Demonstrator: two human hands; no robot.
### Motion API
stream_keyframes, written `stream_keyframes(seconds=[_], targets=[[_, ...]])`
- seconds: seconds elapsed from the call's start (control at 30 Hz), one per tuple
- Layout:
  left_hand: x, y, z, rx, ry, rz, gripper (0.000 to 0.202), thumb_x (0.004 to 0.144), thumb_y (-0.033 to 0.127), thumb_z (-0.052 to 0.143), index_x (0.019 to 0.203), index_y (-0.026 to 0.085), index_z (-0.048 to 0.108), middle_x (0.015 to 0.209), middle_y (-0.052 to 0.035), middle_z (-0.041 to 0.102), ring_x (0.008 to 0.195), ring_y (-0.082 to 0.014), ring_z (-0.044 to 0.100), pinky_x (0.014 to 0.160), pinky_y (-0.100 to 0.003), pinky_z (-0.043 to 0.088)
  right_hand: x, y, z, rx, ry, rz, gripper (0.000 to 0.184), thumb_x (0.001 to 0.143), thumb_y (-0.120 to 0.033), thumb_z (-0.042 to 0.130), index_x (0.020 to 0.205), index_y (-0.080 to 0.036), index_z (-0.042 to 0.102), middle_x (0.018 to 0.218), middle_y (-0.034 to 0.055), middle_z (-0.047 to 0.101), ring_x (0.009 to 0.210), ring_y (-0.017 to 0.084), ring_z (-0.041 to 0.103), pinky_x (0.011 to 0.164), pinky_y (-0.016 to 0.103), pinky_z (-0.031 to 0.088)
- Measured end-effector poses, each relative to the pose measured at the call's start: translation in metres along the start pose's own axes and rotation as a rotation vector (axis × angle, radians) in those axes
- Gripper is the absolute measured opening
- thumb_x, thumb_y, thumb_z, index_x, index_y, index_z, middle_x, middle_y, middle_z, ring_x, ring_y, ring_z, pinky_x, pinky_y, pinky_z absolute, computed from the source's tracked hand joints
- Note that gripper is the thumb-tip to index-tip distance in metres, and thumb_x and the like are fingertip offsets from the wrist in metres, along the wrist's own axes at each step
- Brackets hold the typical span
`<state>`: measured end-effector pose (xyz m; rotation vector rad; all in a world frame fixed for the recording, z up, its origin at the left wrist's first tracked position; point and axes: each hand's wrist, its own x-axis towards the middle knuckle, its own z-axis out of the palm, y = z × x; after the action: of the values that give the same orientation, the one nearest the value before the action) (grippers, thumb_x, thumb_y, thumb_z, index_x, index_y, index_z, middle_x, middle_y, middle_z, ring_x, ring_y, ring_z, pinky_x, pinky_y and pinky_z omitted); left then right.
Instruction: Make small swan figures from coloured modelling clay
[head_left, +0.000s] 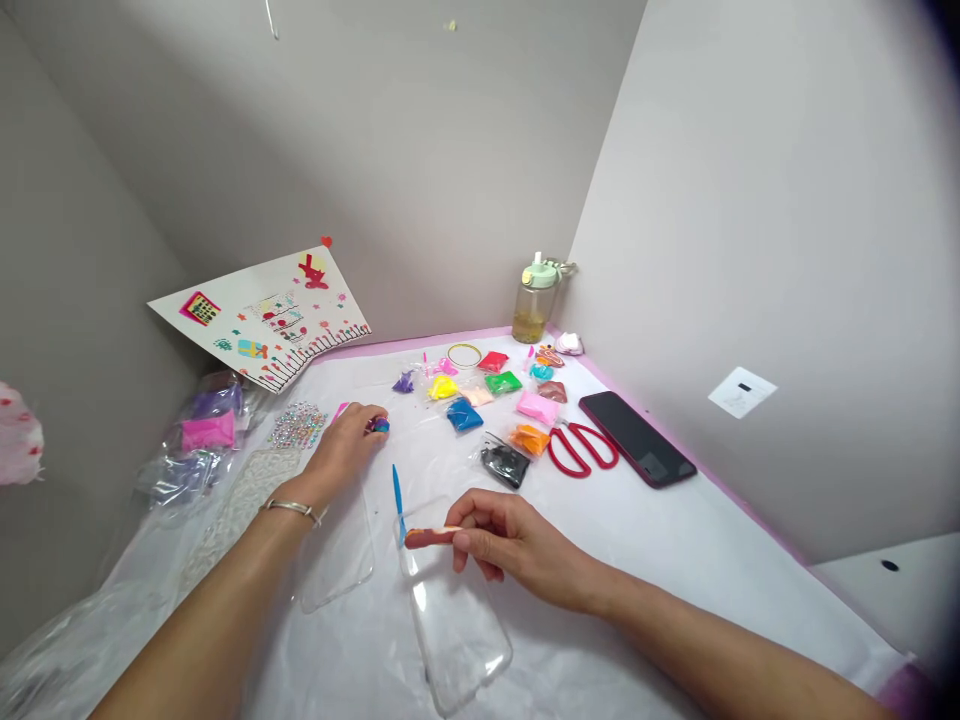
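Note:
My right hand pinches a reddish-brown and orange strip of modelling clay between thumb and fingers. That strip hangs over the upper part of a clear phone case on the table. Farther away, my left hand has its fingers curled round a small blue and purple clay lump, partly hidden by the fingers. A blue modelling tool lies between the hands, its lower end by the clear case. A second clear case rests beneath my left forearm.
Several bagged clay colours, including black, blue and orange, lie behind. Red-handled scissors and a phone are at right. A bottle stands in the corner; loose gems and plastic bags lie left.

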<state>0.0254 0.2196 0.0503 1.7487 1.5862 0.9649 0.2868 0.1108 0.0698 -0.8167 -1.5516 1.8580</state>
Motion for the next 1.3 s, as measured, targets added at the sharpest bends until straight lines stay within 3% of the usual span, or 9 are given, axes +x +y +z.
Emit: stream_keyframes(seconds=[0.13, 0.37, 0.5, 0.63, 0.73, 0.83, 0.93, 1.07, 1.3], targets=[[-0.034, 0.020, -0.006, -0.235, -0.007, -0.087, 0.036, 0.081, 0.046, 0.070, 0.105, 0.018, 0.068, 0.094, -0.0048, 0.068, 0.086, -0.0209, 0.065, 0.088, -0.038, 0.051, 0.005, -0.001, -0.007, 0.181, 0.031, 0.055, 0.033, 0.093, -0.050, 0.059, 0.097, -0.017, 0.056, 0.079, 0.0046, 0.072, 0.048, 0.008, 0.048, 0.049, 0.022, 0.036], [-0.105, 0.057, -0.009, -0.615, -0.070, -0.183, 0.031, 0.090, 0.049, 0.063, 0.094, 0.019, 0.070, 0.093, -0.0042, 0.065, 0.079, -0.0156, 0.064, 0.070, -0.026, 0.056, 0.008, 0.000, -0.012, 0.313, 0.117, 0.092, 0.035, 0.094, -0.049, 0.057, 0.097, -0.014, 0.060, 0.080, 0.0089, 0.073, 0.048, 0.007, 0.045, 0.047, 0.021, 0.032], [-0.127, 0.066, -0.011, -0.914, -0.073, -0.337, 0.034, 0.093, 0.044, 0.061, 0.118, 0.023, 0.070, 0.114, -0.0066, 0.068, 0.082, -0.0145, 0.066, 0.070, -0.023, 0.059, 0.007, 0.001, -0.011, 0.308, 0.105, 0.091, 0.033, 0.095, -0.047, 0.057, 0.097, -0.014, 0.060, 0.080, 0.0088, 0.072, 0.049, 0.007, 0.044, 0.048, 0.021, 0.031], [-0.140, 0.067, -0.015, -1.020, 0.037, -0.434, 0.042, 0.089, 0.034, 0.069, 0.130, 0.026, 0.065, 0.122, -0.0056, 0.069, 0.087, -0.0129, 0.068, 0.079, -0.019, 0.060, 0.007, 0.001, -0.010, 0.290, 0.091, 0.107, 0.033, 0.095, -0.047, 0.057, 0.097, -0.014, 0.060, 0.079, 0.0078, 0.072, 0.048, 0.007, 0.043, 0.048, 0.022, 0.030], [-0.151, 0.062, -0.017, -1.062, 0.025, -0.489, 0.039, 0.090, 0.035, 0.068, 0.128, 0.024, 0.067, 0.131, -0.0077, 0.065, 0.094, -0.0143, 0.070, 0.088, -0.021, 0.058, 0.007, 0.002, -0.011, 0.281, 0.080, 0.107, 0.034, 0.095, -0.049, 0.057, 0.096, -0.015, 0.061, 0.080, 0.0074, 0.072, 0.049, 0.007, 0.043, 0.049, 0.022, 0.030], [-0.162, 0.053, -0.018, -1.050, 0.032, -0.554, 0.043, 0.087, 0.035, 0.073, 0.129, 0.029, 0.066, 0.131, -0.0055, 0.066, 0.087, -0.0122, 0.070, 0.083, -0.019, 0.059, 0.006, 0.003, -0.012, 0.276, 0.079, 0.112, 0.034, 0.094, -0.050, 0.058, 0.095, -0.015, 0.061, 0.080, 0.0068, 0.072, 0.049, 0.007, 0.043, 0.049, 0.022, 0.030], [-0.170, 0.047, -0.016, -0.984, 0.069, -0.567, 0.043, 0.081, 0.036, 0.079, 0.123, 0.029, 0.068, 0.115, -0.0031, 0.070, 0.074, -0.0085, 0.065, 0.071, -0.017, 0.058, 0.006, 0.004, -0.013, 0.269, 0.066, 0.118, 0.034, 0.095, -0.049, 0.057, 0.098, -0.015, 0.061, 0.081, 0.0071, 0.072, 0.049, 0.006, 0.043, 0.049, 0.022, 0.030], [-0.171, 0.049, -0.009, -0.920, 0.006, -0.501, 0.039, 0.084, 0.046, 0.073, 0.115, 0.023, 0.071, 0.091, -0.0036, 0.069, 0.064, -0.0094, 0.058, 0.060, -0.020, 0.053, 0.005, 0.002, -0.011, 0.260, 0.050, 0.120, 0.035, 0.094, -0.050, 0.059, 0.099, -0.015, 0.062, 0.082, 0.0066, 0.071, 0.051, 0.007, 0.045, 0.051, 0.021, 0.032], [-0.162, 0.061, 0.007, -0.684, -0.206, -0.348, 0.031, 0.093, 0.053, 0.058, 0.111, 0.028, 0.065, 0.118, -0.0053, 0.067, 0.097, -0.0205, 0.063, 0.089, -0.034, 0.050, 0.006, -0.001, -0.010, 0.290, -0.001, 0.145, 0.038, 0.079, -0.043, 0.078, 0.097, -0.015, 0.060, 0.086, 0.0053, 0.070, 0.058, 0.007, 0.052, 0.057, 0.022, 0.041]])
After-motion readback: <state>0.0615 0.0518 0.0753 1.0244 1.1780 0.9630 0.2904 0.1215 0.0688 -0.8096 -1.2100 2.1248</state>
